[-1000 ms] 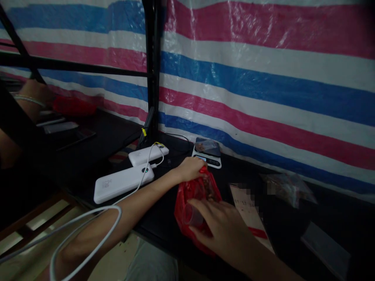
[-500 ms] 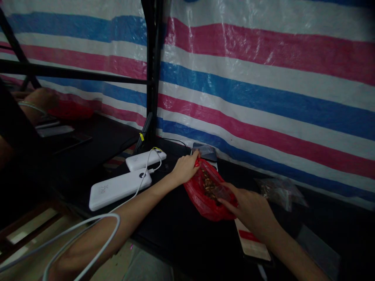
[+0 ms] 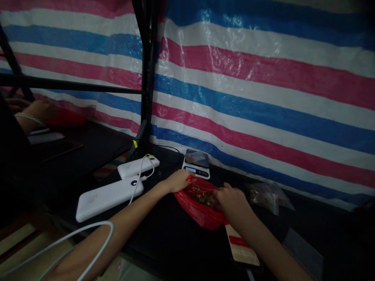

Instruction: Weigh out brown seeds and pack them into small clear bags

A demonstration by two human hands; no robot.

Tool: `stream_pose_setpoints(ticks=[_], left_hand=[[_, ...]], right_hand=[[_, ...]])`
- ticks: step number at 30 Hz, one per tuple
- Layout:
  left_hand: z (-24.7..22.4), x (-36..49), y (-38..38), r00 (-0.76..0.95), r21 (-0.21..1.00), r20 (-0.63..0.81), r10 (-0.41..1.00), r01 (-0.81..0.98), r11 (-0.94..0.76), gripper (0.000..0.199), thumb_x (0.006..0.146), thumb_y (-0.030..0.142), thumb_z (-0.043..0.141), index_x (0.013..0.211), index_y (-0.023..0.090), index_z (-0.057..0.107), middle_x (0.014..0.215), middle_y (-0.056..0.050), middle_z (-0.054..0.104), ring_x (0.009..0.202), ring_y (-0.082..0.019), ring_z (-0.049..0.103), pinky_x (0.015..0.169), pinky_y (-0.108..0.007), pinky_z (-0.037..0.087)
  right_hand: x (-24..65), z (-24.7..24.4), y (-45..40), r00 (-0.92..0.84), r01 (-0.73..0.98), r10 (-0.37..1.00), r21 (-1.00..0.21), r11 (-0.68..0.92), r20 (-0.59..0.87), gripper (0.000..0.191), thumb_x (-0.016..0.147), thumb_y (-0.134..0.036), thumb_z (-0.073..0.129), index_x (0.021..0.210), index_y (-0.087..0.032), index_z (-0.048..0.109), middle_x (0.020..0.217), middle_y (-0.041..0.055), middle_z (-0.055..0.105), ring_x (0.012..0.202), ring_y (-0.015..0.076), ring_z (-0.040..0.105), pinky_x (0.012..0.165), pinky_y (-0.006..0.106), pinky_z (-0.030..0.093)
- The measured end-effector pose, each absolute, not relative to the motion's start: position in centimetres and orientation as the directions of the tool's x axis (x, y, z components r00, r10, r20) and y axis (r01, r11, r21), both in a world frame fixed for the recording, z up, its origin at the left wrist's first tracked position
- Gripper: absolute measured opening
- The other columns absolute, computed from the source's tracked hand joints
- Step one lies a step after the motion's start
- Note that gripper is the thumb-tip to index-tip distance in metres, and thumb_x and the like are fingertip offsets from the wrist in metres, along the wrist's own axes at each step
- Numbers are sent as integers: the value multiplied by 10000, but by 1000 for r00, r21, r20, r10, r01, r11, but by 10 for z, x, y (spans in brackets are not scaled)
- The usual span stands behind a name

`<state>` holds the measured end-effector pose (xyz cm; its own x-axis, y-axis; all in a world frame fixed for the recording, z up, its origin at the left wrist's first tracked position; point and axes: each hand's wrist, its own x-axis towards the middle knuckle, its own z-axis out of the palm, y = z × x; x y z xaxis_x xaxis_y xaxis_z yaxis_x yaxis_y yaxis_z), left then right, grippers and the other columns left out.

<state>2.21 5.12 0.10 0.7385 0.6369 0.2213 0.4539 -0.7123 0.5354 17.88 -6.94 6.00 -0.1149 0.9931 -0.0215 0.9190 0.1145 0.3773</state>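
Observation:
An open red plastic bag [image 3: 202, 212] with small brown pieces [image 3: 205, 198] inside rests on the black table. My left hand [image 3: 179, 180] is closed on the bag's left rim, a bit of red plastic showing at its fingertips. At the bag's right side is my right hand [image 3: 231, 197], its fingers curled together at the rim; what they hold, if anything, is hidden. Just behind the bag stands a small white scale [image 3: 199, 172] with a lit display and a clear packet [image 3: 195, 157] on its plate.
Two white power banks [image 3: 109, 198] with a white cable lie at left. Filled clear bags [image 3: 263, 197], a phone [image 3: 241, 248] and a flat clear bag [image 3: 304, 251] lie at right. Another person's hand [image 3: 39, 110] shows far left, past a black post [image 3: 146, 78].
My left hand has come down off the scale, which now shows with its display. My right hand has drawn its fingers together and lifted from inside the bag to its rim. The view has tilted up.

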Motion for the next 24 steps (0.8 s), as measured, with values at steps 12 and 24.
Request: stream_pose_setpoints(ticks=[12, 24], left_hand=[[3, 51, 45, 493, 970, 239, 837, -169, -177, 192, 747, 270, 484, 718, 112, 588, 682, -18, 609, 644, -124, 543, 663, -218, 419], [-2, 50, 40, 379, 992, 116, 918, -84, -91, 194, 749, 291, 465, 722, 142, 586, 683, -13, 624, 678, -151, 575, 686, -252, 438]], right_hand=[[198, 26, -62, -199, 973, 969, 147, 178, 143, 245, 715, -264, 616, 959, -244, 603, 930, 25, 602, 788, 173, 582, 699, 299, 365], [195, 10, -67, -116, 989, 963, -65, 136, 242, 251, 739, -269, 587, 989, -290, 598, 1011, 0, 618, 913, 171, 565, 762, 313, 312]])
